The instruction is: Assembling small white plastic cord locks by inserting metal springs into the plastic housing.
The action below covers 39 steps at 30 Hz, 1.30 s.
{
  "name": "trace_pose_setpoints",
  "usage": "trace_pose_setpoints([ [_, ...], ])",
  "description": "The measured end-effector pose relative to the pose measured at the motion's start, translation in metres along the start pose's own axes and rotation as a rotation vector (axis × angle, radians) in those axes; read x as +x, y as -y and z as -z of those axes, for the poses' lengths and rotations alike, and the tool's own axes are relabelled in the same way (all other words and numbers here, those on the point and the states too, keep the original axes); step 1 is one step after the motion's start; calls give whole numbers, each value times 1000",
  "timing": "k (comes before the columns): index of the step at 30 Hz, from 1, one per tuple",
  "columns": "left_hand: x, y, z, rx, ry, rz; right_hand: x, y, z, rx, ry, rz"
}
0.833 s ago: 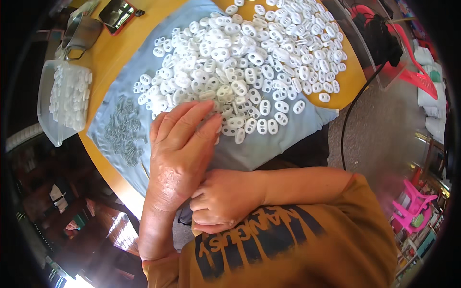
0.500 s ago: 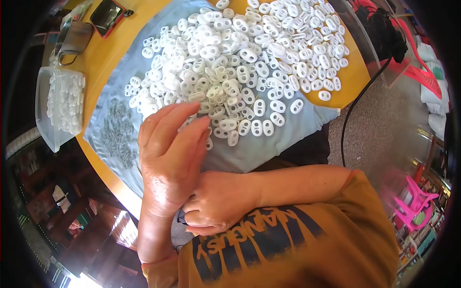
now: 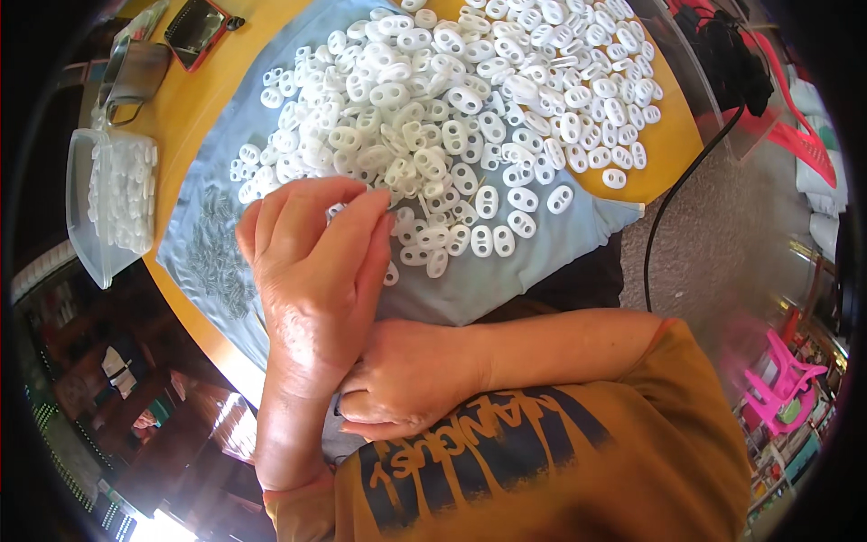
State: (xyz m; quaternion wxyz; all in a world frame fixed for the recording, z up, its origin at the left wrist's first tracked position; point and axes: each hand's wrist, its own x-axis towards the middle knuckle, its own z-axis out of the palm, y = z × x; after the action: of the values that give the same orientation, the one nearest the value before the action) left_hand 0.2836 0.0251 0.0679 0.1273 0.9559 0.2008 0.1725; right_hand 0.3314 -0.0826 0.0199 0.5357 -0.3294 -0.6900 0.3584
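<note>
My left hand (image 3: 312, 262) is over the near left edge of a heap of white oval two-hole plastic pieces (image 3: 388, 99), like cord-lock parts. Its fingers are bent, with thumb and fingertips drawn together; anything small between them is hidden. Beneath the left wrist, my right hand (image 3: 406, 375) is closed in a fist close to my body. A bit of something dark shows at its fingers, too little to name. Left of the left hand lies a patch of small grey coil springs (image 3: 221, 262) on the blue cloth (image 3: 470, 298).
A clear plastic tub (image 3: 86, 217) of white parts stands at the table's left edge. Behind it are a metal mug (image 3: 135, 72) and a phone (image 3: 194, 34). A black cable (image 3: 673, 194) hangs at the right. A pink plastic chair (image 3: 781, 388) stands beyond.
My left hand has turned and shifted slightly left, its fingers bending more and thumb and fingertips coming closer together. My right hand stays closed in nearly the same place.
</note>
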Motion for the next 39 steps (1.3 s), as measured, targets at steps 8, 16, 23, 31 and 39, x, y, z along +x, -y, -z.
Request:
trace_pose_setpoints([
  [8, 6, 4, -7, 58, 22, 14, 0, -2, -4, 14, -40, 17],
  [16, -1, 7, 0, -23, 84, 126, 1, 0, -1, -32, 17, -20],
  [23, -3, 5, 1, -71, -3, 108, 3, -1, 0, -17, 11, -30],
  [31, 10, 1, -6, 29, 53, 62, 2, -2, -1, 6, -14, -37],
  [39, 18, 1, -6, -52, 185, 122, 0, -3, -3, 19, -6, -60],
])
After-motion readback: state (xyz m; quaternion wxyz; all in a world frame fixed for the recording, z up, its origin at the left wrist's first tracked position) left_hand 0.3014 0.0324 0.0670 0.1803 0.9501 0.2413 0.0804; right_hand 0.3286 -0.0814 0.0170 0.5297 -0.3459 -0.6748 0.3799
